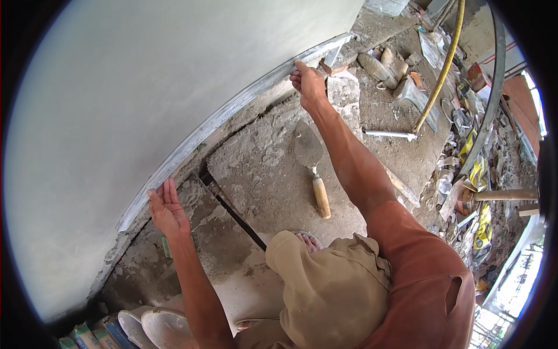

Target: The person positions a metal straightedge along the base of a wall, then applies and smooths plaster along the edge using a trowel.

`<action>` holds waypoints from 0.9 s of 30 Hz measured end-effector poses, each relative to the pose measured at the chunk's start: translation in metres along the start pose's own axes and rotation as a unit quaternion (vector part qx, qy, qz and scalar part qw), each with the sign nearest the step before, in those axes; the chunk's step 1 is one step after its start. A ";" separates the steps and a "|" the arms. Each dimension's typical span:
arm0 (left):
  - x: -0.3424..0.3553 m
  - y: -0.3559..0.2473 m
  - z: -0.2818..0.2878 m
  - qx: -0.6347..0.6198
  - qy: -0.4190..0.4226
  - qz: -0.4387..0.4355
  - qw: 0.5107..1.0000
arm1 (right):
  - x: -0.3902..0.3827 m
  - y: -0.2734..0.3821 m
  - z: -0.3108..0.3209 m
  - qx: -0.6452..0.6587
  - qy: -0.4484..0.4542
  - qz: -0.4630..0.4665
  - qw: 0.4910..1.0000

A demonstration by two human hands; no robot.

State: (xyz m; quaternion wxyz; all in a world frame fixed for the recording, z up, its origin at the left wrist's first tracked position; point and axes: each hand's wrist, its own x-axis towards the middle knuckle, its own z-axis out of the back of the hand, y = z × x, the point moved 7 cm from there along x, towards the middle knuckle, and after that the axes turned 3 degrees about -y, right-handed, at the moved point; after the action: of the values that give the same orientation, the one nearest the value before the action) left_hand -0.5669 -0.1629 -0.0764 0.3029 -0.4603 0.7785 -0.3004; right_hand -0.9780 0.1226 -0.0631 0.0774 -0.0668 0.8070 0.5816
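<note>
A long pale, streaked strip lies along the lower edge of a smooth grey-white wall. My left hand holds the strip toward its near end, thumb on its face and fingers along its lower side. My right hand grips it near the far end, with fingers curled at its edge. Beneath the strip runs a rough, chipped ledge and a dark crack in the concrete floor. A trowel with a wooden handle lies on that floor, left of my right forearm.
At right are stones, a white rod, a yellow hose, a dark curved bar, yellow scraps and a wooden pole. At lower left stand pale round objects and boxes. My knee and foot are below.
</note>
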 end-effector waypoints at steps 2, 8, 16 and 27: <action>0.000 -0.001 0.000 -0.001 -0.004 0.003 1.000 | 0.000 0.001 0.000 0.000 0.001 -0.001 1.000; -0.001 -0.001 -0.001 -0.001 -0.007 0.003 1.000 | -0.002 0.004 -0.002 0.000 0.001 -0.004 1.000; -0.006 -0.002 -0.009 0.013 0.014 0.020 1.000 | 0.006 0.000 -0.002 0.020 0.002 -0.014 1.000; -0.014 0.004 -0.029 -0.083 -0.076 0.103 0.988 | 0.041 -0.011 0.005 0.083 0.063 -0.045 0.994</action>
State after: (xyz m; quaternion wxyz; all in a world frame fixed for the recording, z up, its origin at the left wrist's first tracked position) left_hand -0.5853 -0.1432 -0.0583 0.3515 -0.4230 0.8186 -0.1657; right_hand -1.0161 0.1231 -0.0828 0.0573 -0.1326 0.8521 0.5030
